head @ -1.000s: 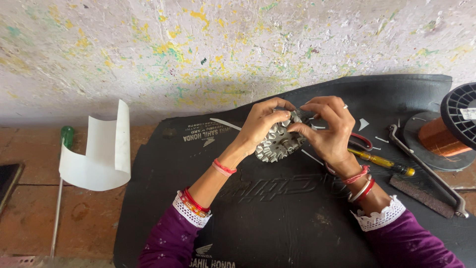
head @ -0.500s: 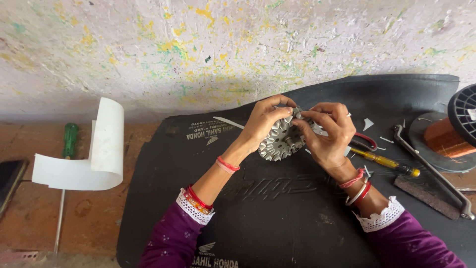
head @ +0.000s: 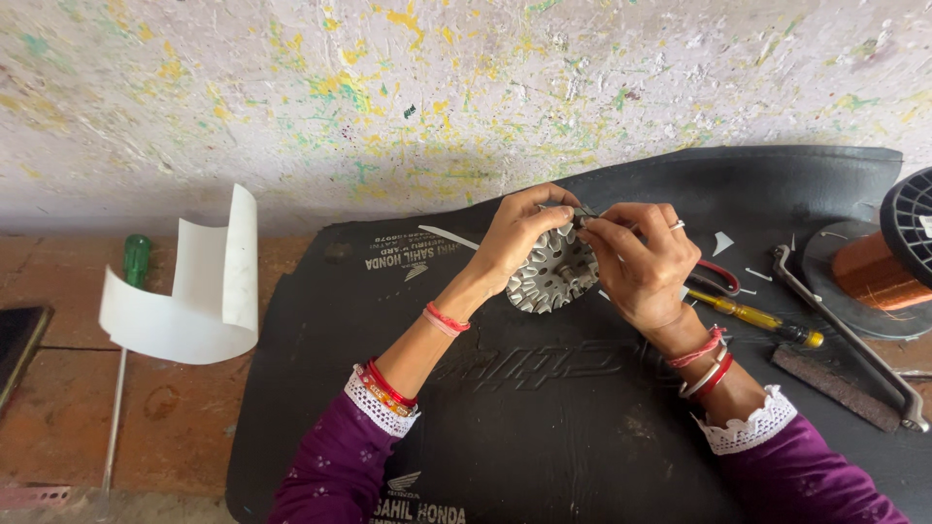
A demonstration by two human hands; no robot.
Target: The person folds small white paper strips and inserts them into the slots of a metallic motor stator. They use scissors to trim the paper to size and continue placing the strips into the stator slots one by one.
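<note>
Bare black mat [head: 544, 417] lies open near the hands. Right, a yellow screwdriver [head: 752, 317], metal bar [head: 845, 330] and copper wire spool [head: 888, 267] crowd passage; left, curled white sheet [head: 189, 291] stands.

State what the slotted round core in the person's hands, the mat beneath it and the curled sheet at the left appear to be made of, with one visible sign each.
Slotted round core: probably steel, dull grey with a metallic glint along its teeth.
Mat: likely rubber or vinyl, matte black and slightly draped.
Curled sheet: seemingly stiff paper or thin plastic, smooth white, holding its curl.
</note>
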